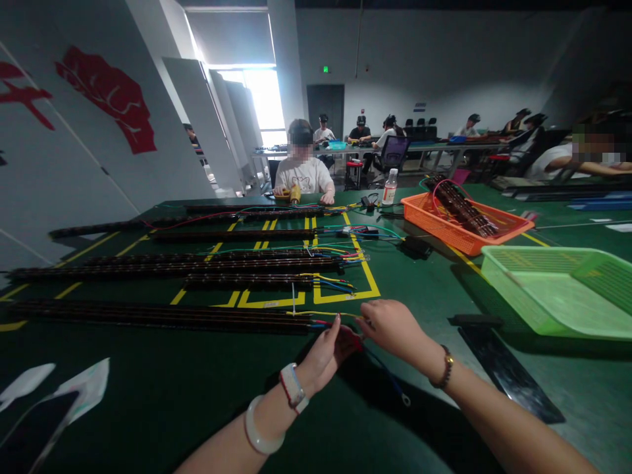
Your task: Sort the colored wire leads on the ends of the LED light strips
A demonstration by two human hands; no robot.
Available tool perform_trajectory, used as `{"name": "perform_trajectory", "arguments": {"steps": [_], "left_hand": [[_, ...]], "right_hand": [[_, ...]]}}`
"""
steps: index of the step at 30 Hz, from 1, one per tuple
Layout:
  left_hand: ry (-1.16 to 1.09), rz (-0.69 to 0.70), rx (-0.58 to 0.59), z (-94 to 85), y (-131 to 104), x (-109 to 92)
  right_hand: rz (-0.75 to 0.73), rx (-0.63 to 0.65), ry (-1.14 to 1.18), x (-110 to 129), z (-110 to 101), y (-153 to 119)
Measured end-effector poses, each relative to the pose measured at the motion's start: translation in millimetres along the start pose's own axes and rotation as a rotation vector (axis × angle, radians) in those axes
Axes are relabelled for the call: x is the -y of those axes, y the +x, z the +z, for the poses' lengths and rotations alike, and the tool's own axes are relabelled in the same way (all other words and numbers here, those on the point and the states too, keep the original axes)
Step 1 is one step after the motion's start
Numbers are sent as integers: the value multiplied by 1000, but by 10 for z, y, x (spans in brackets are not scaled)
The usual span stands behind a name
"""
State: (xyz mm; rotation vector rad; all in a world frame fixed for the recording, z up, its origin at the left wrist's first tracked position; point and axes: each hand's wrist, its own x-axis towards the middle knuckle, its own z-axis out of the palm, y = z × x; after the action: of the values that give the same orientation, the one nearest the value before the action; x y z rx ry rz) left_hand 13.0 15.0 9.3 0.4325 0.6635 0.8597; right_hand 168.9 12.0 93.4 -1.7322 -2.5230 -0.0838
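Broadly, a dark green tabletop [197,388] marked with yellow tape lines fills the view, and a person in a white top [303,174] sits at its far side. Nearest the hands lies a long, slim, dark brown-black bundle [162,316], its long axis running left to right and its wired end pointing right. Beyond it, more dark strip bundles [237,264] lie roughly parallel, wires also to the right. Farther right stand a pale green plastic basket [513,303] and an orange plastic basket [434,230] with dark strips inside. A flat, glossy black sheet [513,375] lies near the right forearm, slanting away.

At the near bundle's right end, the left hand [328,355] has its grip curled around the red and blue wires; the right hand [392,326] is just beside it, fingertips pinched together at the end of the thin yellow wire [326,314]. Below them, a blue wire [388,373] slants down to the right, ending in a metal ring terminal [405,399].

Behind the orange basket, a clear plastic bottle [390,187] carries an orange-red label, and a small white label [271,305] sits on the tape; both are too small to read.
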Motion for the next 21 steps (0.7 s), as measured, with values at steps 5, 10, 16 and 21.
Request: {"name": "perform_trajectory", "arguments": {"steps": [5,10,16,21], "left_hand": [[52,37,-26,38,-22,-5],[61,17,10,56,-38,-26],[52,8,-10,37,-22,-23],[34,20,22,6,0,-5]], "right_hand": [[78,-24,4,-237,221,162],[109,28,13,-310,542,229],[145,-83,156,-354,835,264],[106,-207,272,-428,971,274]]}}
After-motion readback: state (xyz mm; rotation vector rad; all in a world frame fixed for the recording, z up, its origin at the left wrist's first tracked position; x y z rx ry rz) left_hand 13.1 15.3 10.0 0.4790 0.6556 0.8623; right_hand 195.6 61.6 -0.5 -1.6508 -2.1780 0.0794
